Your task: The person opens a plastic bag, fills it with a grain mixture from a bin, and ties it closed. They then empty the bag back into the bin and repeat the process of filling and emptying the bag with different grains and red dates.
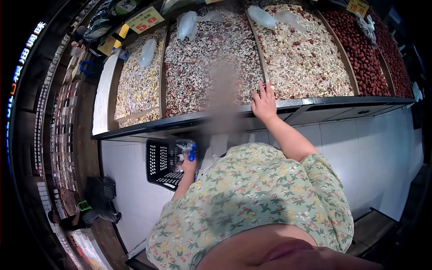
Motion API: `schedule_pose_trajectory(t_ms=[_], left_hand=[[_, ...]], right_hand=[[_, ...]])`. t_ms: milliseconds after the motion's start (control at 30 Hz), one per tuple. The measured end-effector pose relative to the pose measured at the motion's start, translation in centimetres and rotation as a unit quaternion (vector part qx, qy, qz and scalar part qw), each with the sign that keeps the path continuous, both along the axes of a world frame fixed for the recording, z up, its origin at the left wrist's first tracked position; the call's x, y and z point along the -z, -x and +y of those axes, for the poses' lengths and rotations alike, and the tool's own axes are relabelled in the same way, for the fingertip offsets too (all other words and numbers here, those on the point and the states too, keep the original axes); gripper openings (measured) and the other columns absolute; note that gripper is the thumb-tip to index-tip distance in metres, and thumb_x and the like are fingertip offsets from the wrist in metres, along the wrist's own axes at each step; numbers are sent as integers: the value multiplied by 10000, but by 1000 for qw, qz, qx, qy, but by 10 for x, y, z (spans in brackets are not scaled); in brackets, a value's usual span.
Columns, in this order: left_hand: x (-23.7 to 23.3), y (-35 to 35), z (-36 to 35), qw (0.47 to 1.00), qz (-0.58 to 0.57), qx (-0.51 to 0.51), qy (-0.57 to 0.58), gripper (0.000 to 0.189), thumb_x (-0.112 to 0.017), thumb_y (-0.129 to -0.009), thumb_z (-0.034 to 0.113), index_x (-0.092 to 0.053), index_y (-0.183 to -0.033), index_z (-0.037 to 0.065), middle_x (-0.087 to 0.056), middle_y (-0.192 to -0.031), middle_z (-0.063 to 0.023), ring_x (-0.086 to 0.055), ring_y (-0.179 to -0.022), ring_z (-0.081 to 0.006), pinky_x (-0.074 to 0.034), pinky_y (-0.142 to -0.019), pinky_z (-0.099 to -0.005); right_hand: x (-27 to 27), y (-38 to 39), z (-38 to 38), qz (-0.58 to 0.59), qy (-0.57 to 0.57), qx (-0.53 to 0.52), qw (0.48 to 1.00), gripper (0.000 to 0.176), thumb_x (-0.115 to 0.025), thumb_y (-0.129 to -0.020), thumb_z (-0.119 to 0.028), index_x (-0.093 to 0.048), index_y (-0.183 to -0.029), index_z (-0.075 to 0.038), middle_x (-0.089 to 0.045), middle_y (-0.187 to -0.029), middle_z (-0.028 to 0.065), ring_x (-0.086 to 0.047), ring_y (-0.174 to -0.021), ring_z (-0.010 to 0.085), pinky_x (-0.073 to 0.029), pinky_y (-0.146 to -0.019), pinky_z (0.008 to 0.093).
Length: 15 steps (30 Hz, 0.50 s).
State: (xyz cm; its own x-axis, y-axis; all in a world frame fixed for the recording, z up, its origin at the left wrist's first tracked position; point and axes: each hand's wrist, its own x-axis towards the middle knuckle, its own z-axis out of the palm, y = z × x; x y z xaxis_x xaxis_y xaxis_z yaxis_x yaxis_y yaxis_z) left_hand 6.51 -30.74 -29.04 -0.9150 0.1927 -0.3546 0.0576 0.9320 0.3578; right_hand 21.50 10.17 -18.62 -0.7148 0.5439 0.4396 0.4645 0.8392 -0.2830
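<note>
My right hand (264, 103) rests on the front edge of the display bins, fingers stretched out over the wooden divider (258, 45). Its fingertips touch the divider's front end, between a bin of dark mixed grains (202, 67) and one of paler mixed grains (306, 67). Low at my left side, my left hand (189, 165) is closed round the blue handle (192, 152) of a black shopping basket (155, 159). Something in clear plastic (183, 148) lies in the basket, its kind not readable.
Clear scoops (262, 17) and a plastic-wrapped scoop (186, 24) lie on the grains. Red dates (360, 54) fill the bins at right. A yellow price sign (145, 20) stands behind. Far left, a person (81, 218) is by the shelves (63, 135). A blurred smear covers the middle.
</note>
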Motion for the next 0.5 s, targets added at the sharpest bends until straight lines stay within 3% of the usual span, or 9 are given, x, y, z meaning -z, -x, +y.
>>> schedule_pose_trajectory(t_ms=[100, 233, 267, 367, 500], left_hand=[[-1, -18, 8, 1000, 0, 8, 30, 473, -602, -681, 243, -534, -1113, 64, -611, -929, -222, -590, -888, -359, -457, -807, -403], [-34, -39, 28, 999, -14, -13, -41, 406, -609, -697, 226, -566, -1063, 57, -618, -895, -212, -598, -854, -350, -461, -767, -403], [-25, -37, 25, 999, 26, 1, -23, 378, -623, -710, 239, -578, -1035, 52, -623, -872, -199, -604, -822, -344, -463, -742, -404], [-8, -24, 16, 998, 2, -17, -54, 367, -634, -717, 264, -585, -1010, 49, -627, -852, -187, -608, -798, -341, -470, -726, -399], [-67, -41, 42, 998, 67, 10, -13, 314, -590, -704, 201, -597, -983, 56, -630, -817, -185, -613, -787, -333, -475, -715, -397]], right_hand=[[0, -3, 1, -7, 0, -14, 1000, 324, -582, -742, -236, -555, -1051, -145, -336, -1324, 170, -215, -1266, 397, -185, -1036, 485], [3, -5, 3, -50, 24, -15, 998, 349, -519, -776, -247, -547, -1110, -150, -303, -1358, 147, -178, -1291, 378, -166, -1047, 472], [9, -5, 6, -4, -23, -31, 999, 261, -553, -758, -200, -555, -1002, -111, -365, -1299, 173, -254, -1242, 415, -237, -1002, 512], [20, -8, 13, -4, -32, -56, 998, 247, -553, -755, -196, -560, -984, -106, -365, -1297, 172, -250, -1249, 404, -232, -1009, 508], [-13, -24, 9, 12, 29, -94, 995, 272, -557, -716, -164, -559, -971, -69, -355, -1300, 181, -237, -1263, 385, -227, -1024, 485]])
